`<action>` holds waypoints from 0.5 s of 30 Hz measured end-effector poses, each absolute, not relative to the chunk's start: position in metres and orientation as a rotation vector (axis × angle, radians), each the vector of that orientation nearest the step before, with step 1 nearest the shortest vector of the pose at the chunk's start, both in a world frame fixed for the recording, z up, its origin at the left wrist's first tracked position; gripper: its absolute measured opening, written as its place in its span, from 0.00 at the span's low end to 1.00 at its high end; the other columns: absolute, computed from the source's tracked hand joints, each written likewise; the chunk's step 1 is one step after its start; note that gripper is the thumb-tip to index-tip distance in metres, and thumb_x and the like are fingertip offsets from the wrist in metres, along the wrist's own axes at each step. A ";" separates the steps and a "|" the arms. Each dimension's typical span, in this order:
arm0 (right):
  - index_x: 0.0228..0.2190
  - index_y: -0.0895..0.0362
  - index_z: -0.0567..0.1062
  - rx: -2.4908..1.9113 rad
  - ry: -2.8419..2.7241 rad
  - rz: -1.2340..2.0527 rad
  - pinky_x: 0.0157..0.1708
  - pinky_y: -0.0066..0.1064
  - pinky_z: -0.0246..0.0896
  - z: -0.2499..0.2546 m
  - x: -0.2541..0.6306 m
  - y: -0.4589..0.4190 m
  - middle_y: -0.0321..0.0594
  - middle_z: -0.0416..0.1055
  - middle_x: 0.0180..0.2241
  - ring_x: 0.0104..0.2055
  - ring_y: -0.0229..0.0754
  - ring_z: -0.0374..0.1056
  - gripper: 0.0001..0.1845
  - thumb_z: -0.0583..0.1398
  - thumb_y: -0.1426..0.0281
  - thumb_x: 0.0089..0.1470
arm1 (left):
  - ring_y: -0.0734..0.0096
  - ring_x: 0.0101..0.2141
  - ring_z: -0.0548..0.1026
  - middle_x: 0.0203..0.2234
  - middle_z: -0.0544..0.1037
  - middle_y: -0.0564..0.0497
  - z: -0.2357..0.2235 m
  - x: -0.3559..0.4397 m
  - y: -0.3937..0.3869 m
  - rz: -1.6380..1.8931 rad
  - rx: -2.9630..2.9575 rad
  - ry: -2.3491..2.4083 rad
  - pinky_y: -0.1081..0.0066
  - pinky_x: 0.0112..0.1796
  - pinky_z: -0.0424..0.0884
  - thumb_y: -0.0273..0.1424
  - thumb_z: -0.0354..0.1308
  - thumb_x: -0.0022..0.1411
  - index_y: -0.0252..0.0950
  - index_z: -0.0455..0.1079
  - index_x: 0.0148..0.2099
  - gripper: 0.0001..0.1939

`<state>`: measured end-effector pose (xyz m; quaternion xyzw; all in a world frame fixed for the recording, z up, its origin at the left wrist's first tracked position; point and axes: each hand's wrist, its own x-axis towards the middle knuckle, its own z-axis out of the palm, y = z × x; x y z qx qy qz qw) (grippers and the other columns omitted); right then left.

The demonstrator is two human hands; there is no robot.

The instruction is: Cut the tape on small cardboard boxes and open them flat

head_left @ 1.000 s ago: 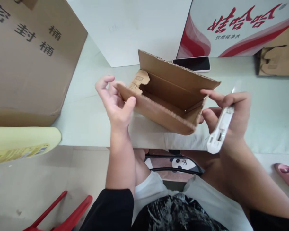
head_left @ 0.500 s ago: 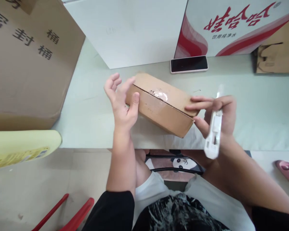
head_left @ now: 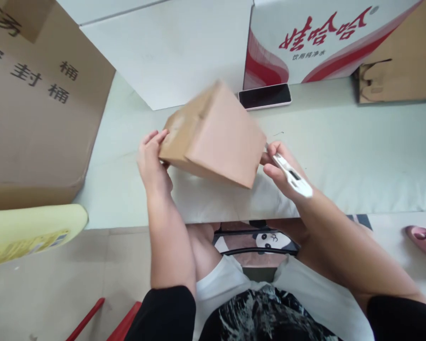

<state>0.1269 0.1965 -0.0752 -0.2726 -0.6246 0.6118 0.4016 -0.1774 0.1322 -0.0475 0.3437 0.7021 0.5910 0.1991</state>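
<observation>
A small brown cardboard box [head_left: 227, 135] is tilted up above the pale green table, a broad plain face turned toward me and slightly blurred. My left hand [head_left: 153, 158] grips its left end, fingers on the taped side and thumb hidden beneath. At the right corner, my right hand [head_left: 284, 166] holds a white box cutter [head_left: 294, 177] between thumb and fingers, its handle end pointing down toward my wrist. The right fingertips are close to the box edge; whether they press on it I cannot tell.
Behind the box stand a white carton [head_left: 191, 52] and a red-and-white printed carton [head_left: 301, 42]. A phone [head_left: 264, 96] lies before them. A large brown carton [head_left: 39, 128] and a yellow rounded object [head_left: 35, 232] are at left, another brown carton [head_left: 404, 71] at right.
The cardboard box has been turned over, so its taped seam now faces left and a plain face shows. My left hand has closed on its end. The box cutter has swung to a slant.
</observation>
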 end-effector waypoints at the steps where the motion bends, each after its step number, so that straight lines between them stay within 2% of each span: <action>1: 0.37 0.48 0.56 -0.618 -1.601 1.507 0.50 0.45 0.74 -0.067 0.126 0.193 0.34 0.78 0.37 0.49 0.47 0.77 0.30 0.68 0.45 0.53 | 0.50 0.53 0.77 0.51 0.79 0.44 -0.046 -0.174 0.131 1.577 0.840 1.922 0.57 0.45 0.79 0.63 0.52 0.62 0.45 0.78 0.48 0.31; 3: 0.38 0.47 0.56 -0.512 -1.657 1.387 0.65 0.57 0.62 -0.050 0.126 0.187 0.38 0.79 0.51 0.68 0.50 0.66 0.28 0.68 0.49 0.55 | 0.49 0.45 0.79 0.41 0.81 0.42 -0.042 -0.163 0.128 1.365 0.707 1.807 0.59 0.35 0.78 0.71 0.42 0.58 0.43 0.77 0.47 0.42; 5: 0.39 0.46 0.57 -0.454 -1.719 1.269 0.73 0.63 0.49 -0.034 0.132 0.183 0.36 0.76 0.59 0.76 0.48 0.53 0.25 0.68 0.54 0.57 | 0.50 0.40 0.80 0.36 0.82 0.41 -0.035 -0.151 0.126 1.112 0.719 1.707 0.59 0.34 0.78 0.76 0.38 0.54 0.40 0.77 0.44 0.48; 7: 0.39 0.45 0.57 -0.449 -1.771 1.189 0.73 0.65 0.48 -0.025 0.139 0.181 0.35 0.76 0.59 0.76 0.48 0.53 0.24 0.68 0.55 0.57 | 0.51 0.38 0.81 0.34 0.83 0.42 -0.028 -0.140 0.124 0.852 0.780 1.638 0.58 0.37 0.78 0.76 0.46 0.51 0.38 0.78 0.41 0.46; 9: 0.38 0.46 0.58 -0.471 -1.815 1.156 0.71 0.65 0.54 -0.020 0.146 0.179 0.37 0.78 0.57 0.73 0.51 0.58 0.23 0.68 0.56 0.57 | 0.52 0.38 0.82 0.34 0.84 0.41 -0.023 -0.134 0.124 0.624 0.835 1.590 0.55 0.44 0.79 0.71 0.57 0.50 0.37 0.79 0.39 0.40; 11: 0.39 0.46 0.59 -0.443 -1.838 1.148 0.68 0.64 0.60 -0.019 0.151 0.179 0.38 0.79 0.56 0.71 0.52 0.63 0.22 0.68 0.60 0.57 | 0.50 0.43 0.82 0.40 0.85 0.40 -0.023 -0.132 0.127 0.587 0.882 1.626 0.53 0.50 0.78 0.63 0.63 0.53 0.37 0.79 0.44 0.35; 12: 0.40 0.46 0.59 -0.412 -1.846 1.154 0.67 0.62 0.63 -0.019 0.153 0.178 0.38 0.79 0.57 0.69 0.51 0.66 0.21 0.68 0.63 0.57 | 0.49 0.48 0.82 0.46 0.84 0.40 -0.024 -0.132 0.129 0.687 0.921 1.680 0.51 0.53 0.76 0.61 0.63 0.55 0.37 0.78 0.50 0.34; 15: 0.41 0.47 0.61 -0.371 -1.887 1.166 0.64 0.58 0.67 -0.017 0.156 0.177 0.39 0.80 0.54 0.62 0.50 0.74 0.20 0.68 0.66 0.57 | 0.45 0.66 0.69 0.67 0.70 0.41 -0.031 -0.132 0.136 1.195 1.205 1.750 0.48 0.63 0.69 0.62 0.62 0.58 0.45 0.70 0.63 0.39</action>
